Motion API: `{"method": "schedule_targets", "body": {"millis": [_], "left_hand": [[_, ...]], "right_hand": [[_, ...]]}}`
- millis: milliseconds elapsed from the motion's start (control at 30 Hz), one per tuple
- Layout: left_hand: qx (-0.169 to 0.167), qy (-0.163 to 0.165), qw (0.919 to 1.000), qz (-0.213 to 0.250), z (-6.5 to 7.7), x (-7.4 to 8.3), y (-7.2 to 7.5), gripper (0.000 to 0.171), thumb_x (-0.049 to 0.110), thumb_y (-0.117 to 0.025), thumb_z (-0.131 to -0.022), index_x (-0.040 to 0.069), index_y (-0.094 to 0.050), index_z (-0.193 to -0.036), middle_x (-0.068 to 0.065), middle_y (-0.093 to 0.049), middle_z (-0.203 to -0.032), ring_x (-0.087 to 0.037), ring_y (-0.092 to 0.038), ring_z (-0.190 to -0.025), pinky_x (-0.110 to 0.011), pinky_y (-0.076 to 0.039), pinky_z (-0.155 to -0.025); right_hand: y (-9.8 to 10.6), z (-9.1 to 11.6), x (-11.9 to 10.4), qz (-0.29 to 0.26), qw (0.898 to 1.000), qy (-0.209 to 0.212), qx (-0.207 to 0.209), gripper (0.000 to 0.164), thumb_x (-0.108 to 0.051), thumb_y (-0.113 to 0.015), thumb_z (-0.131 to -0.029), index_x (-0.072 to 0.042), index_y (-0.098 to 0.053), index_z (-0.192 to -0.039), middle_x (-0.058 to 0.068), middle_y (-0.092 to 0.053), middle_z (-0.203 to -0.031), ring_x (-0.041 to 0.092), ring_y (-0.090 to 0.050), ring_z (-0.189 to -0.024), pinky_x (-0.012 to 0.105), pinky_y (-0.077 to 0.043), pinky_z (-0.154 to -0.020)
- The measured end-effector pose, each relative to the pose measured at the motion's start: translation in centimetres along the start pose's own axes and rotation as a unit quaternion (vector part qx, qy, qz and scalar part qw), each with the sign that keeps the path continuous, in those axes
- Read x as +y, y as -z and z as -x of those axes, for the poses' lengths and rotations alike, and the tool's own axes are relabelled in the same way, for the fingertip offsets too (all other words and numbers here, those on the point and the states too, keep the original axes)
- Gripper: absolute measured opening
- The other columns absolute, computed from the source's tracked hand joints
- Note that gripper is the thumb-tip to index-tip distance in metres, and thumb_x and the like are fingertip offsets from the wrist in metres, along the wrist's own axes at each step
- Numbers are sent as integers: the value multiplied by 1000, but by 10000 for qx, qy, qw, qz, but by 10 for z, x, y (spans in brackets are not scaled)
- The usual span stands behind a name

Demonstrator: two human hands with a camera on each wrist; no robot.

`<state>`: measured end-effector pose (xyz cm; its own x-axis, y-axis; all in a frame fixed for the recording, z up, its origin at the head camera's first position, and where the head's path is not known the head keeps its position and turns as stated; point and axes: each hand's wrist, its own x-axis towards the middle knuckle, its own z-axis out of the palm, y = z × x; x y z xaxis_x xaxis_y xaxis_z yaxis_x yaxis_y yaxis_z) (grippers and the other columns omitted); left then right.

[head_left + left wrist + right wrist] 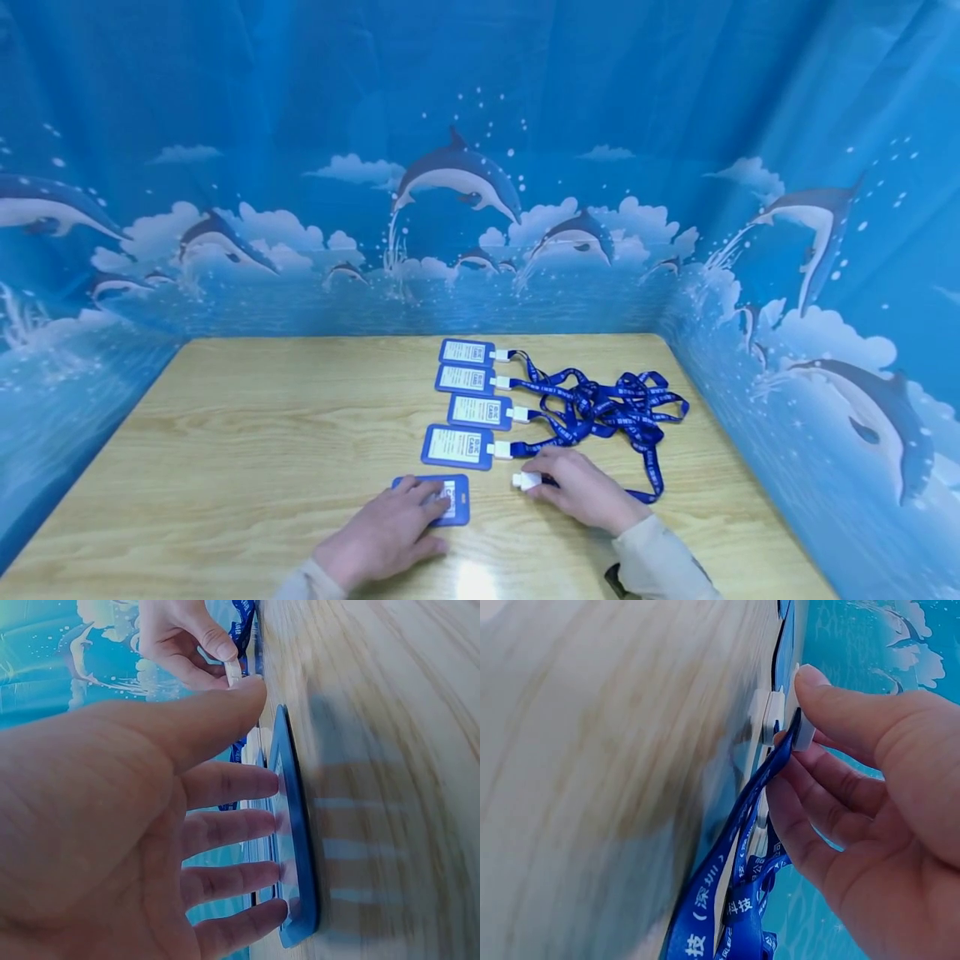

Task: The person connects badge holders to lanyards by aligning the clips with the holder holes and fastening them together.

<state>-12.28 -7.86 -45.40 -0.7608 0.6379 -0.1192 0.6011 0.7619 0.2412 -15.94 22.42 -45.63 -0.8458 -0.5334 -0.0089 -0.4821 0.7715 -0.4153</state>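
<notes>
My left hand point(385, 532) rests its straight fingertips on the face of a blue badge holder point(460, 510) lying flat near the table's front. In the left wrist view, its fingers are spread along the holder point(298, 832), with the thumb apart from it. To the right, my right hand point(576, 487) pinches the white plastic clip point(527, 481) of a dark blue lanyard between thumb and fingers. The right wrist view shows this lanyard strap point(739, 802), printed with white characters, trailing from the clip. A gap of bare wood separates clip and holder.
Several blue badge holders point(458, 447) lie in a column behind my hands, each joined by a white clip point(501, 450) to a lanyard. Their straps point(600, 408) heap together at the right. A dolphin-print curtain point(465, 250) borders the wooden table point(262, 450).
</notes>
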Motion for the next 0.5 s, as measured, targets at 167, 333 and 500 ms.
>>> {"method": "schedule_targets", "body": {"millis": [167,333,500], "left_hand": [[4,-24,9999,-105,-3,3,-1,62,53,-62,-93,15,-58,-142,-8,-52,-151,-31,-49,-135,-51,-46,-111],[-43,-61,9999,-122,-7,6,-1,64,54,-62,-93,15,-57,-143,-9,-51,-152,-32,-48,-137,-50,-45,-112],[-34,-128,9997,-193,-9,8,-2,64,54,-62,-93,14,-57,-143,-9,-51,-151,-31,-48,-137,-49,-45,-112]], "right_hand": [[-3,-2,0,34,10000,69,7,34,-24,-76,-90,-7,-73,-120,1,-71,-109,11,-65,-97,31,-59,-86],[-5,-3,-1,51,10000,76,-34,35,-24,-75,-90,-8,-72,-121,1,-71,-111,11,-65,-98,31,-59,-87],[-7,-4,-1,39,9999,64,-69,35,-25,-75,-90,-9,-72,-121,-1,-70,-110,10,-64,-98,31,-59,-87]]}}
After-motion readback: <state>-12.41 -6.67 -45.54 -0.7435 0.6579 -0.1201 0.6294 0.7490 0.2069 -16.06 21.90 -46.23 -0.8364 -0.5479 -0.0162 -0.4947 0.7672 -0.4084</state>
